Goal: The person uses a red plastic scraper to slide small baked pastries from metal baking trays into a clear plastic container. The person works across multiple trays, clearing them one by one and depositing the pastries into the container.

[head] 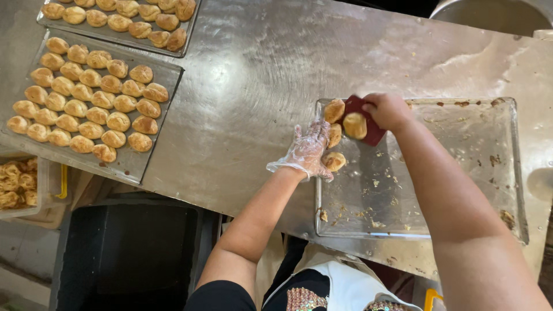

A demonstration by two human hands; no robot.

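A: Obs. 1, right hand (pixel 387 109). Fingers curled tight on a dark red scraper (pixel 368 124), blade lying flat over the left end of a near-bare baking tray (pixel 461 173). 1 golden pastry (pixel 355 125) sits on the blade.

B: Left hand (pixel 305 151)?

A: In a clear plastic glove. Fingers spread apart and slightly bent, tips at the tray's left edge, touching a pastry (pixel 334 135) there. Not clamped on anything that I can see.

B: Count of pastries at that spot?

A: 4 visible: 1 on the blade, 1 just above it at the tray corner (pixel 334 110), 1 at the gloved fingertips, 1 below them (pixel 333 161) on the tray floor. All sit close together at the tray's left end.

B: Tray condition?

A: Crumbs and brown baked-on specks scattered over the bare metal, thickest near the front edge.

B: Surroundings?

A: Steel worktable (pixel 259 86), scuffed. Far left, well apart from the hands, a full tray (pixel 164 72) holds rows of the same pastries; a second filled tray (pixel 190 34) lies behind it, partly cut off. Lower left, below the table edge, a pale bin (pixel 41 184) with more baked pieces. Top right, the rim of a large metal bowl (pixel 489 11).
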